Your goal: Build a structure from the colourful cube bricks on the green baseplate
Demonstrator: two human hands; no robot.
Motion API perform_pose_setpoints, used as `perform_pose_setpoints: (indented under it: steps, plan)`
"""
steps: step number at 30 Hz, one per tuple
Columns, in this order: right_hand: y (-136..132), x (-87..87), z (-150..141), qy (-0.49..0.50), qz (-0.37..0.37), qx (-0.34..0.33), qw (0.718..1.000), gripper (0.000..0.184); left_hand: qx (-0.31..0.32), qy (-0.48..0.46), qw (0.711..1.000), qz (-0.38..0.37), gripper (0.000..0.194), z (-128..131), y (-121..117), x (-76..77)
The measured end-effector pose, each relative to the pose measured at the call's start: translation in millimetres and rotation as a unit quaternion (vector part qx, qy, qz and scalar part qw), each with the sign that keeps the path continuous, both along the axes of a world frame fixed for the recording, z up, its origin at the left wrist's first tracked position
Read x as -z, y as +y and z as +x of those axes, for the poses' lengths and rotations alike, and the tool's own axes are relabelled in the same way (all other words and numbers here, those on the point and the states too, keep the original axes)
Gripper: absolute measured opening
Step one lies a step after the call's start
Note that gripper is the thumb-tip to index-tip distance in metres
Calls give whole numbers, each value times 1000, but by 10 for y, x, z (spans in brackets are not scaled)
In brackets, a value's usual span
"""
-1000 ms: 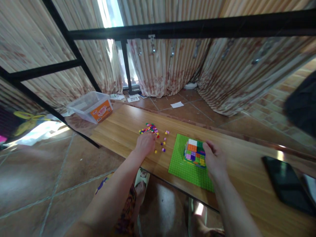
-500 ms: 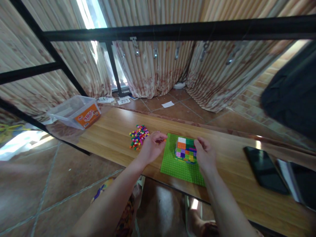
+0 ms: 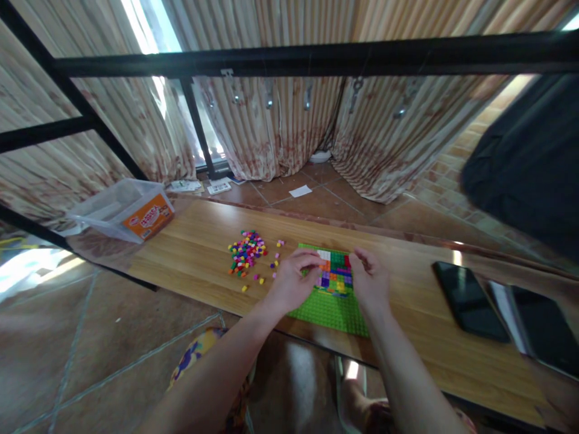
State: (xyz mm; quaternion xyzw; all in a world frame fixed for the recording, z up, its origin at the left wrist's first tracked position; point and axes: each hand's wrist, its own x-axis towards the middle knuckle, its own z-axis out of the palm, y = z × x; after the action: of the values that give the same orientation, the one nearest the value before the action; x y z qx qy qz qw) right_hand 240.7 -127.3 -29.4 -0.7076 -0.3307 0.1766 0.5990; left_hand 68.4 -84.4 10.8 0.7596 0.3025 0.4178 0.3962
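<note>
A green studded baseplate (image 3: 330, 313) lies on the wooden table, bearing a low block of multicoloured building bricks (image 3: 333, 279). My left hand (image 3: 294, 280) is at the block's left side, thumb and forefinger pinched at its upper left edge on a small building brick, mostly hidden by the fingertips. On the opposite side, my right hand (image 3: 371, 280) has its thumb against the block's right edge and its fingers curled, gripping it there. To the left lies a pile of loose small bricks (image 3: 246, 250), with several strays between it and my left hand.
A clear plastic box (image 3: 113, 211) with an orange label stands at the table's left end. On the right lie a black phone (image 3: 470, 301) and another dark flat object (image 3: 543, 328) with a white edge. A black metal bar (image 3: 280, 60) crosses beyond the table, before curtains.
My left hand has moved right, from beside the baseplate to the brick block, carrying a small orange brick. Stray bricks it covered now show. My right hand stays at the block while the view shifts slightly.
</note>
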Motion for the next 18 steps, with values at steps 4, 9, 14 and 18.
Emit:
perform_pose_setpoints:
  steps: [4, 9, 14, 18]
  plan:
    - [-8, -3, -3, 3, -2, -3, 1000, 52, -12, 20, 1000, 19, 14, 48, -88, 32]
    - [-12, 3, -8, 1, -2, -9, 1000, 52, -37, 61, 997, 39, 12, 78, -108, 57]
    - [-12, 24, 1, 2, -6, -12, 1000, 51, -57, 62, 996, 34, 10, 113, -75, 135]
    - [-12, 25, -6, 3, -9, -13, 1000, 50, -66, 46, 997, 7, 10, 136, -46, 213]
